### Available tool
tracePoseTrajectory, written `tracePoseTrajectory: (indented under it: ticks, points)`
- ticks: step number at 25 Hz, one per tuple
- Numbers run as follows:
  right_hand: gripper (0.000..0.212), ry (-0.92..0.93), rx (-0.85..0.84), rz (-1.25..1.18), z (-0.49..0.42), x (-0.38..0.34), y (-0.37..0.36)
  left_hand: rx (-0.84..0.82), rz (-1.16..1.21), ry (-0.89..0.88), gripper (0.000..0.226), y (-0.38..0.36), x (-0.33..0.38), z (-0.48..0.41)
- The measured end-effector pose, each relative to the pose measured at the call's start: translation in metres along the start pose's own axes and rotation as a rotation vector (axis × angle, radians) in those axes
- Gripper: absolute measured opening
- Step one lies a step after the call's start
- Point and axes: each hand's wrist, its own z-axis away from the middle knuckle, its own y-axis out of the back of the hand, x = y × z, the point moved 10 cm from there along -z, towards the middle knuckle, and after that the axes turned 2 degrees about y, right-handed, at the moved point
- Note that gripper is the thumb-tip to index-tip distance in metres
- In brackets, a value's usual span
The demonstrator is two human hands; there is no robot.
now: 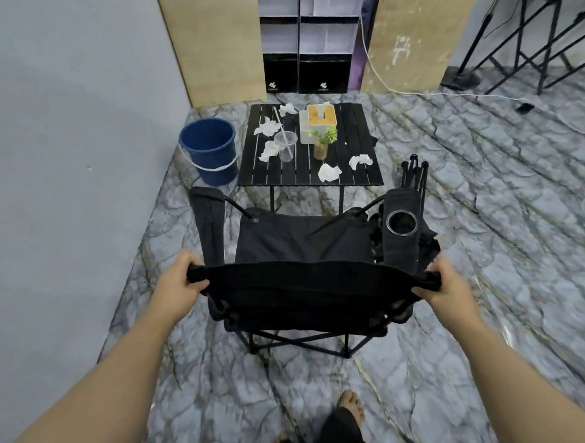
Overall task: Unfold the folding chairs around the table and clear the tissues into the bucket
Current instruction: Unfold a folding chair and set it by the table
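Note:
A black folding chair (303,245) stands spread open on the floor just in front of me, its seat facing the table. My left hand (179,278) grips the left top corner of its backrest and my right hand (448,286) grips the right top corner. Beyond it stands a low black slatted table (286,174) with several crumpled white tissues on it, such as the tissue (329,173) near the front edge. A blue bucket (209,150) sits on the floor left of the table. A second chair (413,176), still folded, stands right of the table.
On the table are a clear plastic cup (285,145) with a straw, a tissue box (321,116) and a small potted plant (322,142). A grey wall runs along the left. Shelving and wooden panels stand behind; a white cable and black stands lie at the far right.

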Motion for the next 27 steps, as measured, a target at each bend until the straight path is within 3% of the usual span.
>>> tracePoseTrajectory:
  ticks: [2, 4, 6, 9, 12, 16, 21, 27]
  points:
    - [0.031, 0.037, -0.039, 0.022, 0.012, -0.005, -0.002, -0.054, -0.086, -0.11, 0.02, -0.006, 0.006, 0.011]
    - [0.017, 0.151, -0.048, 0.063, 0.025, -0.021, -0.005, -0.025, -0.189, -0.309, 0.025, -0.009, 0.022, 0.026]
    - [0.042, 0.288, -0.028, 0.232, 0.033, -0.037, -0.011, 0.013, -0.336, -0.449, 0.044, -0.018, 0.032, 0.038]
    - [0.062, 0.289, -0.074, 0.414, 0.027, -0.034, -0.025, -0.008, -0.465, -0.42, 0.062, -0.031, 0.016, 0.037]
    - [0.057, 0.273, -0.095, 0.516, 0.025, -0.027, -0.029, -0.018, -0.562, -0.397, 0.071, -0.034, 0.013, 0.036]
    - [0.049, 0.224, -0.109, 0.566, 0.029, -0.031, -0.024, 0.027, -0.583, -0.327, 0.063, -0.045, 0.05, 0.035]
    - [0.052, 0.058, 0.016, 0.436, 0.034, -0.01, 0.027, -0.19, -0.504, -0.503, 0.051, -0.154, 0.179, 0.038]
    - [0.064, -0.235, 0.048, 0.34, 0.037, 0.092, 0.116, -0.468, -0.606, -0.779, 0.058, -0.341, 0.326, 0.104]
